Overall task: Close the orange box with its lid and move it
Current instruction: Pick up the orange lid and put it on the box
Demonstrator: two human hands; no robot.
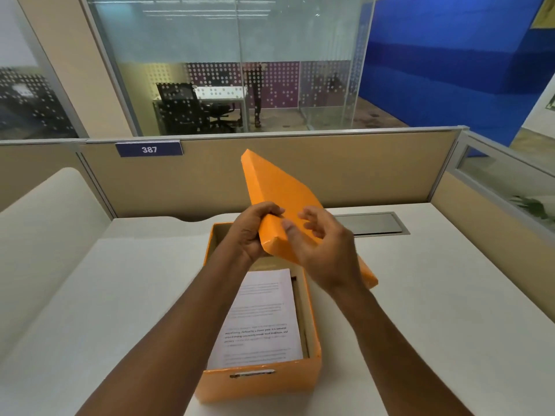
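Note:
An open orange box [264,385] stands on the white desk in front of me, with a stack of printed paper [264,319] inside it. Above the box's far end the orange lid [276,187] is held tilted, one corner pointing up and another low at the right. My left hand [250,232] grips the lid's near edge, thumb on top. My right hand [324,253] hovers at the lid's front face with its fingers spread; whether it touches the lid I cannot tell.
The white desk [435,310] extends to both sides of the box. A metal cable hatch [372,223] lies flush at the back right. Beige partition panels [360,169] wall the desk at the back and right, with a sign reading 387.

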